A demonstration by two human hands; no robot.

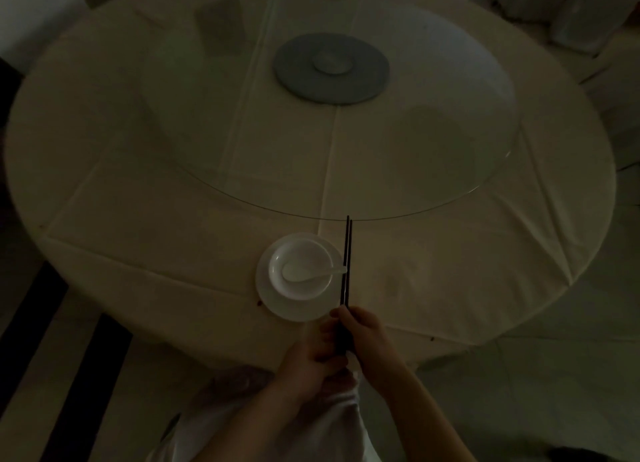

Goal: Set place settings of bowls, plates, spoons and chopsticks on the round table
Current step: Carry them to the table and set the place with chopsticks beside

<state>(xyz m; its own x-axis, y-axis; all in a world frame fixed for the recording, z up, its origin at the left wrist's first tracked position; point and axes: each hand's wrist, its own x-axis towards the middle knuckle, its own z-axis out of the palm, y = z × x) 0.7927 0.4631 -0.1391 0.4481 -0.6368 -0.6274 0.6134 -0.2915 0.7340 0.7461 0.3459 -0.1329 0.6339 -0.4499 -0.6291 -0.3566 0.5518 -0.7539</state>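
Chopsticks [346, 264], a dark slender pair lying side by side, are showing in the single head view as thin parallel lines running away from the person. Their far tips are reaching the rim of the glass turntable [242, 198], and their near ends are disappearing between the hands. The right hand [363, 337] is closing around the near ends, fingers wrapped over the sticks. The left hand [311, 357] is pressing against them from the other side, fingers curled onto the same ends. The pair is passing just beside the right edge of the plate [277, 305].

The plate, white and round, is sitting on the pale tablecloth of the round table [138, 253] near its front edge. It is carrying a white bowl [300, 250] at its centre. The bowl is holding a white spoon [304, 273], scoop inside and handle resting over the right rim toward the chopsticks. A grey disc [332, 70] is lying under the glass at the table's middle.
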